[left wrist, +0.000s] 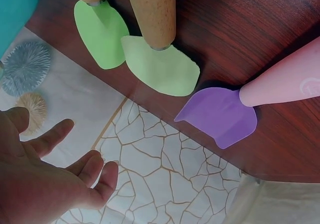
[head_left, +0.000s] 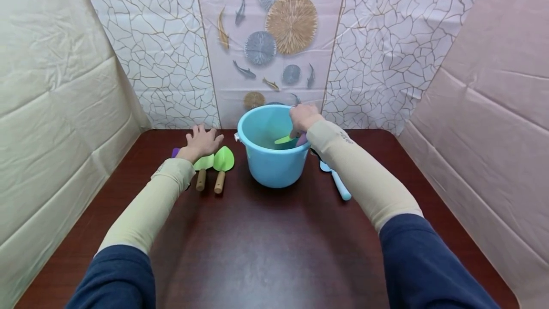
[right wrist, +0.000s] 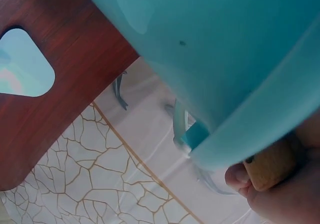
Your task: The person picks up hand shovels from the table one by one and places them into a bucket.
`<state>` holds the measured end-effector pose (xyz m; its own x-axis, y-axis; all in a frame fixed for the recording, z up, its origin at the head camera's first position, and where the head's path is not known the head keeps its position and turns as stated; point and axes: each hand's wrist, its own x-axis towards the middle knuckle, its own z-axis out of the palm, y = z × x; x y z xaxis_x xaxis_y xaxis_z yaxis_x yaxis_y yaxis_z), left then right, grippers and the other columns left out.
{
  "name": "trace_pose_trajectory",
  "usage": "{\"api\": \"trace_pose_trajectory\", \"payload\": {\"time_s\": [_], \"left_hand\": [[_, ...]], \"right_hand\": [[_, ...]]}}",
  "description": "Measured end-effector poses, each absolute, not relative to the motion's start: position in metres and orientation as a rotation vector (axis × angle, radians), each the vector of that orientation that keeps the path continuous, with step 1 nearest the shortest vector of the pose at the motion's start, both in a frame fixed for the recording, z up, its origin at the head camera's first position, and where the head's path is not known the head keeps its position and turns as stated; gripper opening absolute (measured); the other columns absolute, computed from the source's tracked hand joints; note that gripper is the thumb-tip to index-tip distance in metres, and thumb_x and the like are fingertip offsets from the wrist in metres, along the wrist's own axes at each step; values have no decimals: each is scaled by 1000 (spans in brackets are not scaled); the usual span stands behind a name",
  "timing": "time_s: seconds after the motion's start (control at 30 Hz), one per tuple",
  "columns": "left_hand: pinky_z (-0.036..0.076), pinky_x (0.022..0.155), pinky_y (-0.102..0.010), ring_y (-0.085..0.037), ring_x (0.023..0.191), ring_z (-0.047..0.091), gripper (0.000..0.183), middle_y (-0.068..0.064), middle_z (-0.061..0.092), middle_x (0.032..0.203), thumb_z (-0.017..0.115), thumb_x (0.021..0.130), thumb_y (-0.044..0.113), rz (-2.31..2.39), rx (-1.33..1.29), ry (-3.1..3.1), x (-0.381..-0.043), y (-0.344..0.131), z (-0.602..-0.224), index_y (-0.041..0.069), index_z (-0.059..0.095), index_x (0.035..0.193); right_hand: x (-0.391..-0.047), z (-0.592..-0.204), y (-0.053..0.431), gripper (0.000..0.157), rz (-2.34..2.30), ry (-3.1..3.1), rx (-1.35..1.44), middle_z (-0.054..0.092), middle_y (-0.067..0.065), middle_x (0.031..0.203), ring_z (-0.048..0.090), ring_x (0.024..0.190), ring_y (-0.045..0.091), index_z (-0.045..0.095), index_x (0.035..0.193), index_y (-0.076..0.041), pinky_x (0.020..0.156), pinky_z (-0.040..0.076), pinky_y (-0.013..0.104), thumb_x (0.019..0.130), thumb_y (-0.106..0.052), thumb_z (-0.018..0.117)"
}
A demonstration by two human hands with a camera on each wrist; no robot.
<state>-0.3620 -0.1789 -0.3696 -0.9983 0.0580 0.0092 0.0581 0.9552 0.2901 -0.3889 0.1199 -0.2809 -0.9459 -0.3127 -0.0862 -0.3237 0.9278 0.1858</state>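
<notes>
My right hand (head_left: pixel 303 119) is over the right rim of a light blue bucket (head_left: pixel 276 168). It grips a wooden handle (right wrist: pixel 272 166), seen in the right wrist view. Inside the bucket a green blade (head_left: pixel 284 140) shows below the hand, beside a purple piece (head_left: pixel 302 140) partly hidden by it; which blade belongs to the handle I cannot tell. My left hand (head_left: pixel 201 142) hovers, fingers apart and holding nothing, near a pale green spatula (left wrist: pixel 162 69), a bright green spatula (head_left: pixel 224 159) and a purple spatula with a pink handle (left wrist: pixel 220 114).
Right of the bucket a light blue spatula (head_left: pixel 340 186) lies on the dark wooden table (head_left: pixel 266 252); a dark item beside it is mostly hidden by my forearm. A patterned cloth (head_left: pixel 167 51) hangs behind the table's back edge, and pale cloth walls (head_left: pixel 484 137) stand on both sides.
</notes>
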Motion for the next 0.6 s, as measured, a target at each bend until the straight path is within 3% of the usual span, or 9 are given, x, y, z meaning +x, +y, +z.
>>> {"api": "trace_pose_trajectory", "payload": {"time_s": [0.27,0.47,0.6], "left_hand": [[11,110,-67,-47,145,0,57,-33,9,155,28,103,40,-443,-82,-3126,-364,-179,-372,3,33,147],[10,110,-67,-47,145,0,56,-31,8,156,30,103,39,-454,-69,-3123,-362,-179,-371,4,34,146],[10,110,-66,-46,146,-1,57,-31,9,156,28,103,41,-452,-61,-3129,-362,-179,-373,4,35,146]], "right_hand": [[-388,-287,113,23,326,3009,-491,68,2,88,62,86,19,66,87,-11,88,50,40,77,-30,76],[-391,-291,111,26,376,3012,-501,69,3,94,62,89,20,67,90,-11,90,49,41,76,-30,77],[-387,-291,111,28,379,3000,-522,69,5,95,62,89,21,67,94,-11,84,52,43,76,-29,78]]}}
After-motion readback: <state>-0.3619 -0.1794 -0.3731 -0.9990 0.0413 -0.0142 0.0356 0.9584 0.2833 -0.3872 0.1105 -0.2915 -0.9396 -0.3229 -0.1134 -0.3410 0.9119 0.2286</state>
